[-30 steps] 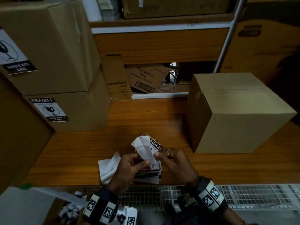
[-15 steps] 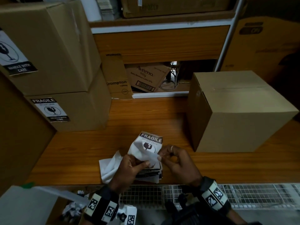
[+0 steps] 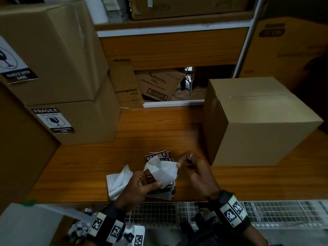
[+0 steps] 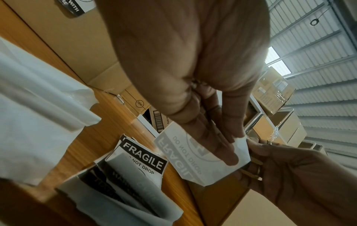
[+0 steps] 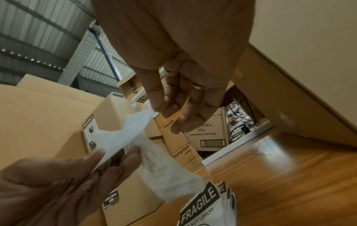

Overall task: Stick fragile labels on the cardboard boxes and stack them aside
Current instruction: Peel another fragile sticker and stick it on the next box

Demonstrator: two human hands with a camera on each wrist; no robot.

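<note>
Both hands shared the grip on one fragile label (image 3: pixel 162 172): the left hand (image 3: pixel 140 188) pinched its lower edge, the right hand (image 3: pixel 192 168) pinched a corner, apparently peeling the backing. It hung above the label stack (image 3: pixel 159 156) on the counter (image 3: pixel 159 132). Two stacked boxes (image 3: pixel 58 82) at left already carried labels; the unlabelled box (image 3: pixel 257 125) at right remained.

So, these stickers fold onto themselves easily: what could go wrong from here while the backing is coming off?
The label is held up between the left hand and right hand and already bends, so its sticky side could fold shut on itself. It hangs just above the label stack, so it might catch there. The peeled backing paper lies close by too and could get picked up.
</note>
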